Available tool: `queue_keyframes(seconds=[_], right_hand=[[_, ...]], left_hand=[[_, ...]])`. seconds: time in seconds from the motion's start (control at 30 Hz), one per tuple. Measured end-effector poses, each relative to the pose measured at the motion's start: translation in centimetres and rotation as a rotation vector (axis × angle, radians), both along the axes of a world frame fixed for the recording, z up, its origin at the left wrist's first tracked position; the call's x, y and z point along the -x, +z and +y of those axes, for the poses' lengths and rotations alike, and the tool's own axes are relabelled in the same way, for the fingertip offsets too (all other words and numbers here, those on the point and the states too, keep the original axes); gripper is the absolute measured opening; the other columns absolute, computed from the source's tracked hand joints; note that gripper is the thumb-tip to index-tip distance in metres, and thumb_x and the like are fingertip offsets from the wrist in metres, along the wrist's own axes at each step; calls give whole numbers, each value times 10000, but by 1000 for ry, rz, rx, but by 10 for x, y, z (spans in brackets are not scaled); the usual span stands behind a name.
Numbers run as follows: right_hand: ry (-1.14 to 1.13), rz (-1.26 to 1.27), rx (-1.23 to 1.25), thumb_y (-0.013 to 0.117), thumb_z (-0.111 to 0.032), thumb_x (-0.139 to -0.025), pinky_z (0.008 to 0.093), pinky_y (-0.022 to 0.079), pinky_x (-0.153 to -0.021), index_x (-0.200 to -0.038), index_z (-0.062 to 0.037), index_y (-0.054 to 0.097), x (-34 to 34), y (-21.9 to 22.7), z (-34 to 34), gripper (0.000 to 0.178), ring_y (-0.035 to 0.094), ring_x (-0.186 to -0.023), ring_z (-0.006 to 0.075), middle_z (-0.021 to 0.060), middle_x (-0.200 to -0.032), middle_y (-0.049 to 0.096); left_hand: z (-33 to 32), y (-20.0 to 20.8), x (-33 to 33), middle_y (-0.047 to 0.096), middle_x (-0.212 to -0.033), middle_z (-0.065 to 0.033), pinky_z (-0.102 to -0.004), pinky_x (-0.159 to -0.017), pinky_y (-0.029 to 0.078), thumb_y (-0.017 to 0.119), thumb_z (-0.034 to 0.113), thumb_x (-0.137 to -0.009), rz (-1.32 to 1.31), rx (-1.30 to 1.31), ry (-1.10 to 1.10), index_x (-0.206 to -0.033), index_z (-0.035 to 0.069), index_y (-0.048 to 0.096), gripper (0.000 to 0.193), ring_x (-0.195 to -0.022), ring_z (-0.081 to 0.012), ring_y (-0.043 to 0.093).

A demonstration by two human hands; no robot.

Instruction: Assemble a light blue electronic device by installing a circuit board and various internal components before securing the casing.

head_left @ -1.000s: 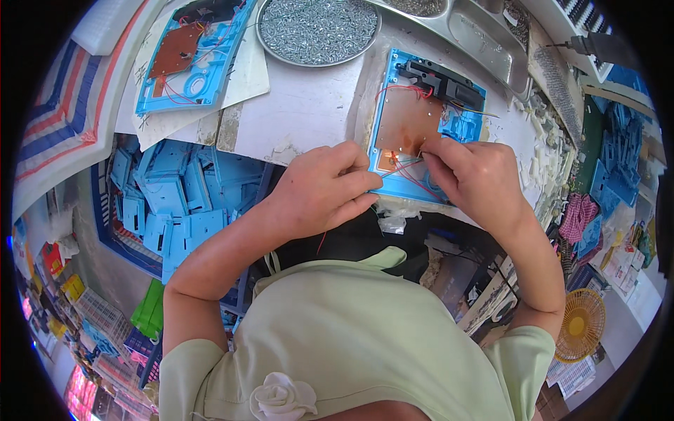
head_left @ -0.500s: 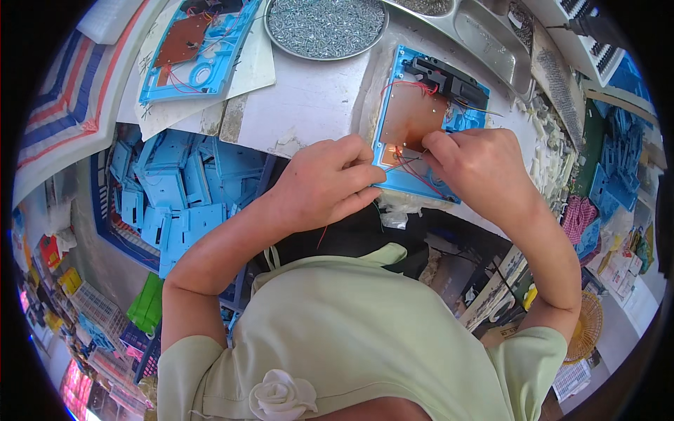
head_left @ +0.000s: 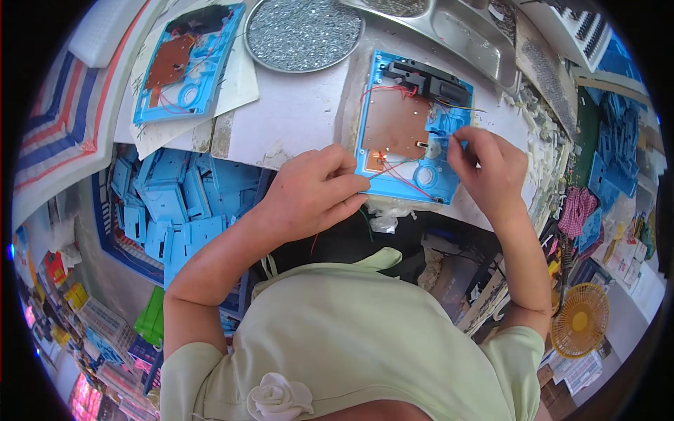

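Observation:
A light blue plastic casing (head_left: 393, 188) lies in front of me on the bench. It holds a brown circuit board (head_left: 397, 123), a long black module (head_left: 430, 84) along its far side, and thin red wires. At its near left corner, my left hand (head_left: 319, 188) is closed in a pinch on thin wires, whose loose ends hang below the fingers. My right hand (head_left: 491, 168) is curled at the casing's right edge, thumb and forefinger together near the rim. Whether something small sits between those fingertips cannot be made out.
Farther left, a second blue casing (head_left: 205, 104) with a board rests on paper. A round metal dish (head_left: 281, 69) of screws and a compartmented metal tray (head_left: 460, 35) stand at the back. Below left, a dark blue crate (head_left: 102, 228) holds blue casings; white bits litter the right side.
My right hand has drawn back from the board to the casing's right edge, uncovering a small part at the board's edge. My left hand keeps its pinch on the wires. The view has shifted slightly.

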State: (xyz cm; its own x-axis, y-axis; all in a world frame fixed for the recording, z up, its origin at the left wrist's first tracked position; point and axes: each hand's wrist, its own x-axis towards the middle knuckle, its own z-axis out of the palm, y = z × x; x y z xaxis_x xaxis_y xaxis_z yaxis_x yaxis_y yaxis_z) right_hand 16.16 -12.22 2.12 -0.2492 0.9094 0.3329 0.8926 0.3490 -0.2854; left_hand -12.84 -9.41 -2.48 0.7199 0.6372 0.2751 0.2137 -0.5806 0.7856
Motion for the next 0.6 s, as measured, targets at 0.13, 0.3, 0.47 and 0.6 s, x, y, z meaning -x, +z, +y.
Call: queue_keyframes(seconds=[0.13,0.3,0.47,0.6], right_hand=[[-218,145,83,763,-31,-853,226,381,-482,-942,-37,679,2,-1,-5,122,492,-497,59,-3,-604,559],[-435,551,122,714,-23,-895,193,351,-518,-1017,-31,688,-29,14,-23,125,466,-569,2,-49,-635,536],[-423,551,253,708,-38,-894,191,386,-539,-973,-21,710,-33,13,-28,81,507,-586,14,-29,-671,587],[-457,539,138,725,-46,-889,200,414,-558,-951,-14,719,-51,25,-14,70,524,-604,20,-19,-704,626]], left_hand=[[10,6,2,557,-898,-60,-399,-647,482,795,137,-788,44,-28,-73,-980,112,704,214,-755,-260,595],[21,6,7,558,-901,-61,-401,-644,478,801,138,-797,76,-10,-184,-1001,123,712,223,-764,-263,593],[34,7,4,571,-857,-55,-374,-612,471,849,112,-737,87,-93,-268,-1020,120,740,304,-720,-257,580],[39,19,4,604,-861,-61,-390,-606,480,865,162,-738,73,-135,-298,-1044,139,738,332,-727,-267,614]])
